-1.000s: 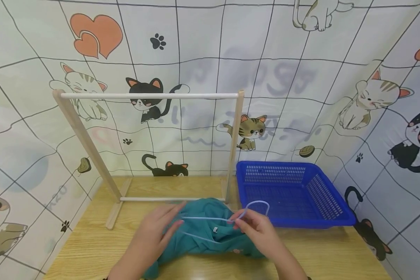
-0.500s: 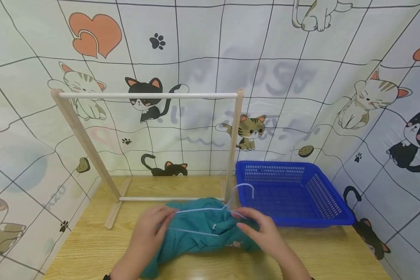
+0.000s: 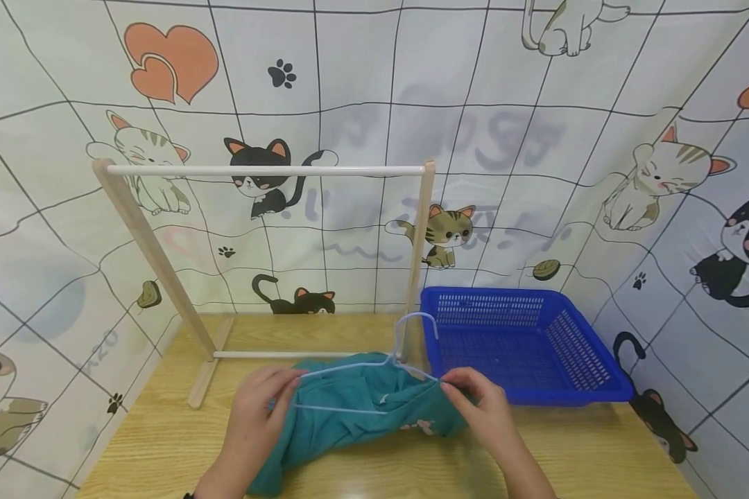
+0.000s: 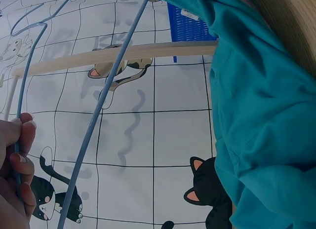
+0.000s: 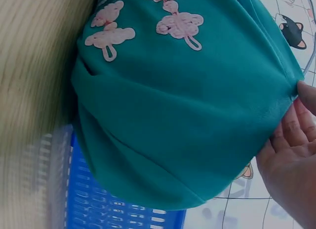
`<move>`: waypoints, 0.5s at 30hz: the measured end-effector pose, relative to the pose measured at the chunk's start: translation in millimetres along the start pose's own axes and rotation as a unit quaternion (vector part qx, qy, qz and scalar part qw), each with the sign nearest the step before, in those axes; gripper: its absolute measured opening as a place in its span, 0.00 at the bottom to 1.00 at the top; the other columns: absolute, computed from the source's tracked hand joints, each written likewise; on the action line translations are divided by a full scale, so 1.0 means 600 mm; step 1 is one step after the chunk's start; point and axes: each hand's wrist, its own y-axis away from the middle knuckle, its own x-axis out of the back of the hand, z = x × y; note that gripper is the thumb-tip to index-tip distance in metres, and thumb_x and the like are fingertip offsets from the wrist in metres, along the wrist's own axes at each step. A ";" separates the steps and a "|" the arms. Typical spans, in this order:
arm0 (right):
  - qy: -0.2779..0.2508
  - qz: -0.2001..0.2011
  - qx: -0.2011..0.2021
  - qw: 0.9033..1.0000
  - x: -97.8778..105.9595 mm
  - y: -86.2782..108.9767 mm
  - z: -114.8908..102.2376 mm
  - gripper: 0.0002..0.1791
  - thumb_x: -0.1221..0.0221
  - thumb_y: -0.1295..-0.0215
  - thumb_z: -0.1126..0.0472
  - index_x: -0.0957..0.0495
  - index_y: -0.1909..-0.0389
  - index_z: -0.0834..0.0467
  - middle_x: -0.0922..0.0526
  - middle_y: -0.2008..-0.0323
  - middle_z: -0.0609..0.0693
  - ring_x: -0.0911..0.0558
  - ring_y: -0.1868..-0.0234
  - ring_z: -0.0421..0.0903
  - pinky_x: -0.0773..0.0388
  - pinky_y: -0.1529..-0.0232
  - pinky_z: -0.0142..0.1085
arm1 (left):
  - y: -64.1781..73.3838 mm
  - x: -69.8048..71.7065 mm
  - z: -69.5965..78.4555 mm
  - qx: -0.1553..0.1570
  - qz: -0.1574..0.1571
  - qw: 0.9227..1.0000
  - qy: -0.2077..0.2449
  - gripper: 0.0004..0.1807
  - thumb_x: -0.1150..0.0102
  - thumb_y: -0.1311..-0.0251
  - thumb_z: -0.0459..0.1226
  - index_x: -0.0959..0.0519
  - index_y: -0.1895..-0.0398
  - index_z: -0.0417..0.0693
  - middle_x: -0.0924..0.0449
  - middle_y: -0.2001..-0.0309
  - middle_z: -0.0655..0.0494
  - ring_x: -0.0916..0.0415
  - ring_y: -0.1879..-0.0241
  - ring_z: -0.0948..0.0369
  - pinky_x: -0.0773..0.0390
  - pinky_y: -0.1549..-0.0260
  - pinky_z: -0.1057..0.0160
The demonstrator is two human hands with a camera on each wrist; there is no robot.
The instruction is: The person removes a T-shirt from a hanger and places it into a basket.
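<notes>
A light-blue wire clothes hanger (image 3: 343, 369) is held above a teal garment (image 3: 349, 433), its hook upward. My left hand (image 3: 259, 409) grips the hanger's left arm; in the left wrist view the fingers (image 4: 27, 165) curl round the wire. My right hand (image 3: 483, 409) pinches the garment's edge at the end of the hanger's right arm. Seen from the right wrist, thumb and fingers (image 5: 294, 123) hold that teal edge, where the wire meets it. Pink knotted ornaments (image 5: 180, 25) decorate the cloth. Whether the right fingers also hold the wire is hidden.
Behind the garment stands a wooden rack with a white top rail (image 3: 265, 170). A blue plastic basket (image 3: 589, 397) sits to the right on the wooden table (image 3: 568, 457). A cat-patterned sheet (image 3: 362, 76) covers the walls.
The hanger has risen and swung left, its hook turning upward. My left hand has taken hold of its left arm. My right hand has moved from near the hook to the garment's edge.
</notes>
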 end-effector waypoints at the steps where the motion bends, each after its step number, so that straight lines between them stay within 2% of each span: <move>1: -0.003 0.002 -0.001 1.000 -0.001 0.001 0.000 0.04 0.38 0.40 0.65 0.20 0.64 0.55 0.16 0.66 0.45 0.18 0.62 0.36 0.23 0.57 0.25 | 0.001 0.001 0.000 0.001 0.000 1.000 0.001 0.10 0.35 0.50 0.25 0.15 0.65 0.47 0.18 0.68 0.56 0.24 0.67 0.63 0.31 0.63 0.73; 5: -0.012 0.010 0.000 1.000 -0.003 0.004 -0.001 0.04 0.37 0.41 0.66 0.20 0.65 0.55 0.16 0.67 0.46 0.19 0.63 0.33 0.23 0.58 0.25 | 0.002 0.003 0.000 0.005 0.003 1.000 0.004 0.11 0.35 0.51 0.24 0.15 0.66 0.46 0.18 0.68 0.57 0.25 0.67 0.64 0.31 0.63 0.74; 12: -0.038 0.014 0.008 0.999 -0.004 0.009 0.003 0.05 0.38 0.41 0.68 0.20 0.65 0.57 0.16 0.67 0.48 0.19 0.63 0.34 0.23 0.59 0.24 | 0.006 0.002 -0.004 0.005 0.009 1.000 0.017 0.05 0.38 0.44 0.29 0.15 0.66 0.44 0.18 0.70 0.56 0.30 0.72 0.69 0.32 0.68 0.76; 15: -0.046 0.012 0.014 0.999 -0.004 0.009 0.006 0.05 0.38 0.41 0.68 0.21 0.65 0.57 0.17 0.67 0.48 0.19 0.63 0.34 0.23 0.58 0.24 | 0.007 0.002 -0.005 0.007 0.011 1.000 0.018 0.05 0.38 0.44 0.29 0.15 0.66 0.44 0.18 0.70 0.56 0.30 0.72 0.69 0.32 0.67 0.76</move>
